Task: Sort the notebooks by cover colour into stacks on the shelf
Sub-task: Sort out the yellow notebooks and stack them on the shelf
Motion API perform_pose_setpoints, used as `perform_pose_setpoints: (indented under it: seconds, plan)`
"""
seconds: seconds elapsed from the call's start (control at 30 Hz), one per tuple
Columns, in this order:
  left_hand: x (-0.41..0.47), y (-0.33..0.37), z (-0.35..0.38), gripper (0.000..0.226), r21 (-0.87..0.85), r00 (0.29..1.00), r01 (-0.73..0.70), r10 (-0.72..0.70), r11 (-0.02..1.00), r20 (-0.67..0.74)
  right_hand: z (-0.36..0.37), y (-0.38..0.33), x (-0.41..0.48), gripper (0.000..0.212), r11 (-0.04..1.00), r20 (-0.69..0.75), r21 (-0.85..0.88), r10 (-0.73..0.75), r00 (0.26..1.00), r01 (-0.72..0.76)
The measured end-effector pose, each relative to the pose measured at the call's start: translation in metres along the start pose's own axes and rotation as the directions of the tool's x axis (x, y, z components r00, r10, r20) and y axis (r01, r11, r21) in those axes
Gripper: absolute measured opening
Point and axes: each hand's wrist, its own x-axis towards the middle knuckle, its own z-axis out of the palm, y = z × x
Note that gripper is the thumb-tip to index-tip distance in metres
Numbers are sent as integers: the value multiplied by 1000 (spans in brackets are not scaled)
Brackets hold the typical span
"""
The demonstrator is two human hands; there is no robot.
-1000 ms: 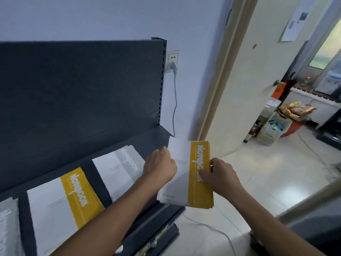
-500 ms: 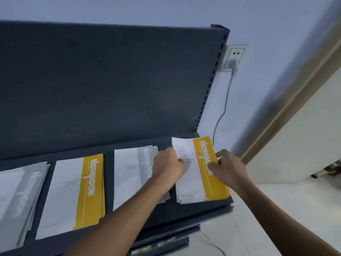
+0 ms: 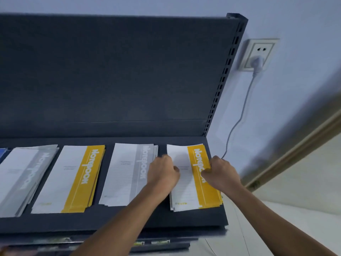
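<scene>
A stack of yellow-and-white notebooks lies at the right end of the dark shelf. My left hand grips the stack's left edge with curled fingers. My right hand grips its right edge over the yellow band. To the left lie a grey-and-white stack, a second yellow-and-white stack and another grey-and-white stack. A blue cover peeks in at the far left.
The shelf's dark back panel rises behind the stacks. A wall socket with a plugged cable sits to the right. The shelf's right edge drops to a pale floor. A lower shelf shows below.
The yellow-and-white stack went from held in the air beside the shelf to lying flat on the shelf's right end. Both hands stayed on its edges. The camera swung left toward the shelf.
</scene>
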Motion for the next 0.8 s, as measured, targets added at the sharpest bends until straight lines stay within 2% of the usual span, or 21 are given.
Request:
perform_pose_setpoints:
  seconds: [0.23,0.4,0.6,0.7,0.8]
  plan:
    - [-7,1,5,18,-4,998,3,-3,1000,-67,1,0,-3,19,999,48,-30,-34,998,35]
    - [-13,-7,-7,30,59,987,-83,90,995,-135,-15,-12,-10,27,979,-71,-193,-78,994,64]
    - [-19,-40,-55,39,86,973,-81,98,993,-210,-31,-69,-19,25,928,-172,-223,-340,925,300]
    - [-28,-71,-88,39,81,968,-18,37,997,-247,-28,-112,-31,31,860,-151,-254,-487,860,443]
    - [-40,-112,-118,30,68,959,45,-24,997,-284,-15,-158,-47,32,769,-116,-289,-619,777,570]
